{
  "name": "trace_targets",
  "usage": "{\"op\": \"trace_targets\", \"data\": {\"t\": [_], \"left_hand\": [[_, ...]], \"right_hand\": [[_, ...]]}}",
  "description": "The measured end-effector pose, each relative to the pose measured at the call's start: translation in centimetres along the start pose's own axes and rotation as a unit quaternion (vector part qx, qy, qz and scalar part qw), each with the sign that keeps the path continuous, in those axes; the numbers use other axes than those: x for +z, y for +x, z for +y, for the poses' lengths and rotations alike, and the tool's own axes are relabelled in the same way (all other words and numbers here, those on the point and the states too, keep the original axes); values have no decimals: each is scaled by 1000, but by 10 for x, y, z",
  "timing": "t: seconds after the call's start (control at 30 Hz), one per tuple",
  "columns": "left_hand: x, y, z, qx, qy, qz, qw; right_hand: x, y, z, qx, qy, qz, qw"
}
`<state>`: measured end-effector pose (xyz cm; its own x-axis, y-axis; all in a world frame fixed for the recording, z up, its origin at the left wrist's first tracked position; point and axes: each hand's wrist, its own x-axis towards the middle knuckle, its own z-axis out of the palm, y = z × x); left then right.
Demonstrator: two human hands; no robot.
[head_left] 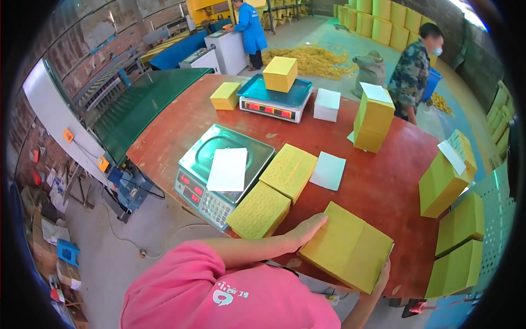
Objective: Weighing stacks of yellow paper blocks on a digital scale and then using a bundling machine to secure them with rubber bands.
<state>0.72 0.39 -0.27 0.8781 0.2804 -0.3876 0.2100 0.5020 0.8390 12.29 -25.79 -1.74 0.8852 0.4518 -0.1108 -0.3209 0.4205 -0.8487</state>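
Note:
Between my two hands is a large yellow paper stack [350,247], tilted over the table's near edge. My left hand [310,227] presses on its left side, while my right hand [382,276] wraps its right edge; some of those fingers are hidden behind the stack. Left of it on the table lie two yellow paper stacks with cut patterns on top, one nearer [259,211] and one farther [289,171]. They sit against a digital scale [252,148], whose metal pan carries a white sheet [227,171]. Another white sheet [327,171] lies flat on the red table [378,186].
A second scale [274,111] bears a yellow block [280,74] at the back. Tall yellow stacks [372,126] stand farther right, with more [441,183] along the right edge. A person in camouflage [411,74] is beyond the table; another in blue [249,27] stands at machinery.

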Motion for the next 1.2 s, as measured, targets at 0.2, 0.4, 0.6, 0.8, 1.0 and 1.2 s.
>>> {"op": "trace_targets", "data": {"t": [0.2, 0.4, 0.6, 0.8, 1.0, 1.2], "left_hand": [[0, 3, -3, 2, -12, 21, 1000], [-2, 7, -8, 11, -1, 16, 1000], [-1, 6, -7, 20, -14, 18, 1000], [-8, 15, -19, 29, -12, 14, 999], [-5, 10, -14, 33, -1, 25, 999], [4, -1, 5, -49, -146, 33, 987]], "right_hand": [[4, -1, 3, -8, 3, 15, 1000], [4, -1, 1, -5, -22, 30, 999], [6, -2, 1, 0, -10, 38, 999], [2, -2, 3, -13, -21, 25, 999], [5, -3, 2, -13, -22, 16, 1000], [2, -2, 2, -5, -12, 10, 1000]]}}
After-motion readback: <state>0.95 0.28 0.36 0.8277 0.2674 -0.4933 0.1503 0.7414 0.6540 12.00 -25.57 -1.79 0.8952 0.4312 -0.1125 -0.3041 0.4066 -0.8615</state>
